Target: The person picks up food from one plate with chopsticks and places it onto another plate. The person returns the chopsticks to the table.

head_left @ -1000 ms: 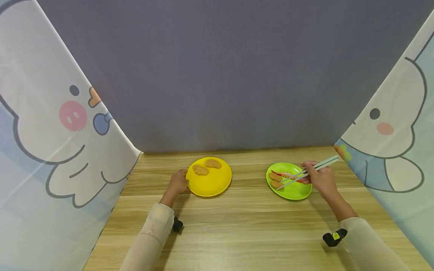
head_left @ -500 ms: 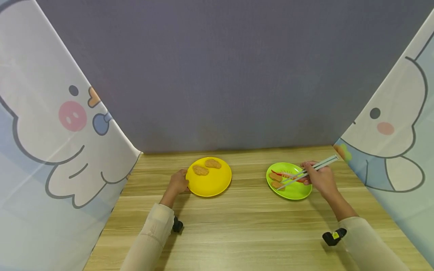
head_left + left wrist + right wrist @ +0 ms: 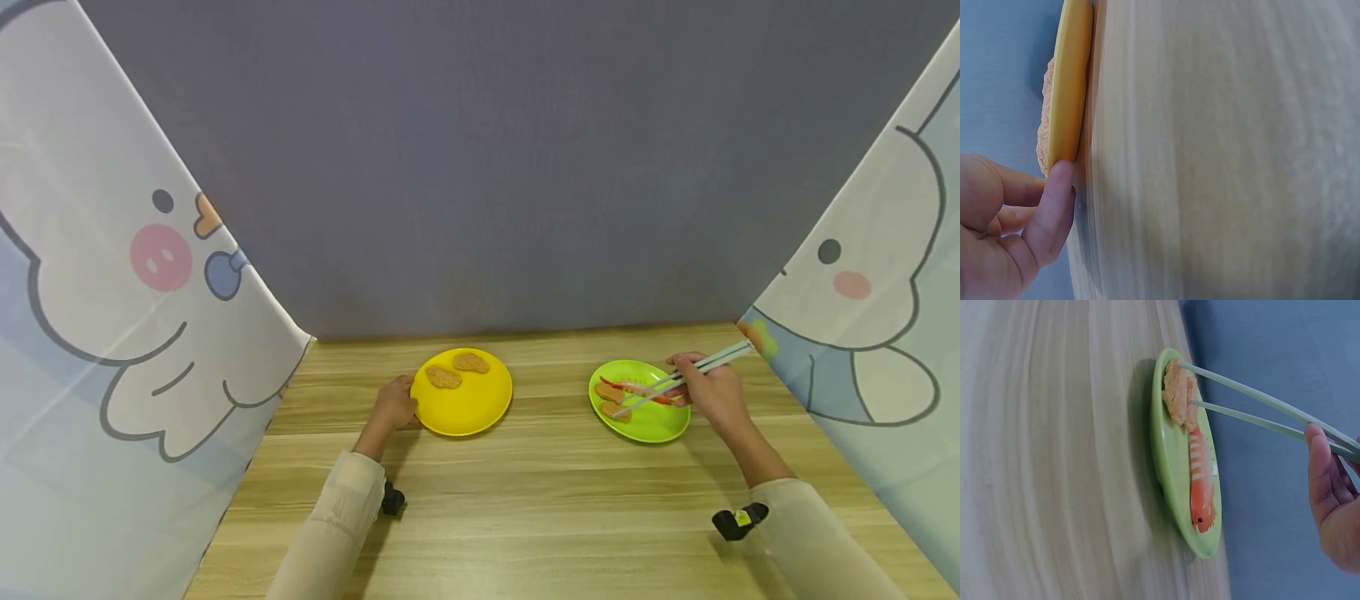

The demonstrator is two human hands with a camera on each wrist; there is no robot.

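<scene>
My left hand (image 3: 395, 402) holds the left rim of a yellow plate (image 3: 463, 417); in the left wrist view the fingers (image 3: 1054, 194) meet its edge. Two breaded nuggets (image 3: 444, 377) lie on that plate's far left part. To the right, my right hand (image 3: 712, 396) grips a pair of pale chopsticks (image 3: 723, 358) above a green plate (image 3: 648, 431). Their tips are spread apart at two nugget pieces (image 3: 1176, 394) on the green plate's left side. A red-and-white toy shrimp (image 3: 1199, 487) lies beside the nuggets, partly behind the chopsticks in the head view.
Both plates stand on a wood-grain table (image 3: 540, 492), with bare wood between them. A grey wall (image 3: 510, 183) rises behind the table. Cartoon-printed panels (image 3: 97, 333) flank it on both sides. A black wrist camera (image 3: 738, 522) sits on the right sleeve.
The right hand and chopsticks shift only slightly, with the tips staying at the nuggets on the green plate. The left hand and both plates keep their places.
</scene>
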